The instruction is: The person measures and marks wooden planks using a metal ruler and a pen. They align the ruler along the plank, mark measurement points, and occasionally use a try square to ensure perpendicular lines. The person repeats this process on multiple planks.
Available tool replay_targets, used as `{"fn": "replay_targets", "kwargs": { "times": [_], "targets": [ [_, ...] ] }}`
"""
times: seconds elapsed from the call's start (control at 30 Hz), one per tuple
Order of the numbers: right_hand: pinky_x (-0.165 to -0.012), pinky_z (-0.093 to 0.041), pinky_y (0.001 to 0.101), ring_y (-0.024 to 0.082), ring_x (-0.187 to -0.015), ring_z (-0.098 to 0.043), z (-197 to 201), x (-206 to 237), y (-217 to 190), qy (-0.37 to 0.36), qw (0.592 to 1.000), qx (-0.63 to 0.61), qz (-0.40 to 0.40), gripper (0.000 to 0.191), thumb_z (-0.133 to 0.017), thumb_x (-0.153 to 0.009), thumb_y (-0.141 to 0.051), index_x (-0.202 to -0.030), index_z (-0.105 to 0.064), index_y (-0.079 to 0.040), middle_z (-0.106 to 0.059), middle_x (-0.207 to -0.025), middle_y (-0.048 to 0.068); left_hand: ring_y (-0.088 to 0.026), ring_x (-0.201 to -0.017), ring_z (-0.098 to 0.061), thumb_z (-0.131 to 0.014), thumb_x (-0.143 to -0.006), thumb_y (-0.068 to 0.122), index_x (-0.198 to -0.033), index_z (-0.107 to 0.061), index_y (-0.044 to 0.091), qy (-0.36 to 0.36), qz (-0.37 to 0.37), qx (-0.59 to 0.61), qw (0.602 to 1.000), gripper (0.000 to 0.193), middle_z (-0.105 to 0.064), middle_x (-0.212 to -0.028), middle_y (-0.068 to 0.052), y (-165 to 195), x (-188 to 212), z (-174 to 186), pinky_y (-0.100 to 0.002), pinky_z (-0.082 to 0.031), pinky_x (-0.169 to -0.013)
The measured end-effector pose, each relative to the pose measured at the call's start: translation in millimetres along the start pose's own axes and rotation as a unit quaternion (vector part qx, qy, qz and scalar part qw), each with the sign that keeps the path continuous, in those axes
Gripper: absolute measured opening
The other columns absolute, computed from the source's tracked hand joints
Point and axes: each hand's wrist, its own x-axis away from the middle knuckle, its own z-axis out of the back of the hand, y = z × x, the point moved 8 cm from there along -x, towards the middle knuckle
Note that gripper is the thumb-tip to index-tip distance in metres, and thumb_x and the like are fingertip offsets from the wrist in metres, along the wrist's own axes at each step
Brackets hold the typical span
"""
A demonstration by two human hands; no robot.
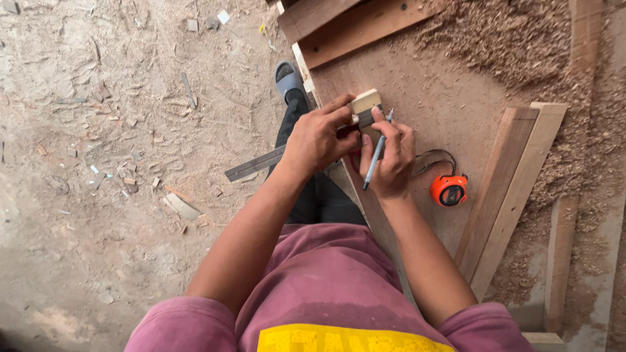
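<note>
Left hand: the left hand (pixel 317 138) is clenched on a small wood block (pixel 365 101), fingers curled over its near side, thumb toward the metal part below it.
Right hand: the right hand (pixel 390 160) grasps a blue pen (pixel 376 155) between thumb and fingers, tip up beside the block; its fingertips also touch the block's lower end.
Block: pale, squarish, held at the left edge of the board (pixel 430 111), just above both hands. A dark metal piece sits against its underside; what it is cannot be told.
Ruler: a steel ruler (pixel 254 164) sticks out to the left from under the left hand, past the board's edge and over the ground.
Tape: an orange tape measure (pixel 448 190) lies on the board near the right wrist, with a black cord looped beside it.
Board: a brown sheet dusted with sawdust (pixel 515 39), thick at its far right corner.
Battens: two wood battens (pixel 515 189) lie side by side along the board's right edge, slanting.
Ground: sandy dirt (pixel 98 195) with wood scraps lies left of the board; a foot in a grey sandal (pixel 287 78) stands near the board's left edge.
</note>
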Motion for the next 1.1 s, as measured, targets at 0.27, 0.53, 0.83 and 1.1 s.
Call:
{"fn": "replay_targets", "kwargs": {
  "times": [0.27, 0.53, 0.83, 1.1],
  "targets": [
    [-0.099, -0.052, 0.0435, 0.036, -0.107, -0.064, 0.4, 0.2, -1.8, 0.010, 1.000, 0.002, 0.018, 0.030, -0.073, -0.098, -0.011, -0.122, -0.059, -0.001, -0.068, -0.136, 0.013, -0.034, -0.090, -0.074, -0.080, -0.080, 0.019, -0.096, -0.071, 0.005, 0.002, -0.005, -0.001, 1.000, 0.023, -0.067, -0.133, -0.011, 0.4, -3.1, 0.6, -0.039, -0.061, -0.076],
    [-0.097, -0.052, 0.0421, 0.036, -0.103, -0.062, -1.5, 2.3, 0.8, 0.010, 1.000, 0.007, 0.008, 0.027, -0.073, -0.098, -0.012, -0.119, -0.060, -0.001, -0.070, -0.134, 0.013, -0.035, -0.091, -0.074, -0.080, -0.081, 0.019, -0.097, -0.069, 0.003, -0.017, 0.002, 0.012, 1.000, 0.025, -0.068, -0.132, -0.013, -2.7, -3.4, -2.3, -0.040, -0.061, -0.077],
    [-0.096, -0.051, 0.0419, 0.035, -0.105, -0.061, -2.4, 3.9, 1.6, 0.014, 1.000, -0.006, 0.016, 0.027, -0.075, -0.100, -0.015, -0.119, -0.060, -0.001, -0.069, -0.136, 0.014, -0.035, -0.092, -0.074, -0.080, -0.082, 0.020, -0.096, -0.068, 0.003, -0.018, -0.003, 0.014, 1.000, 0.025, -0.068, -0.132, -0.014, -5.3, -2.8, -4.2, -0.040, -0.061, -0.077],
    [-0.094, -0.050, 0.0413, 0.033, -0.103, -0.061, -4.1, 5.0, 3.0, 0.005, 1.000, -0.010, 0.017, 0.027, -0.074, -0.102, -0.015, -0.120, -0.060, -0.001, -0.069, -0.136, 0.014, -0.035, -0.091, -0.074, -0.080, -0.081, 0.019, -0.094, -0.067, 0.003, -0.016, -0.003, 0.020, 1.000, 0.024, -0.069, -0.130, -0.013, -4.5, -2.9, -3.6, -0.040, -0.061, -0.076]
  ]
}}
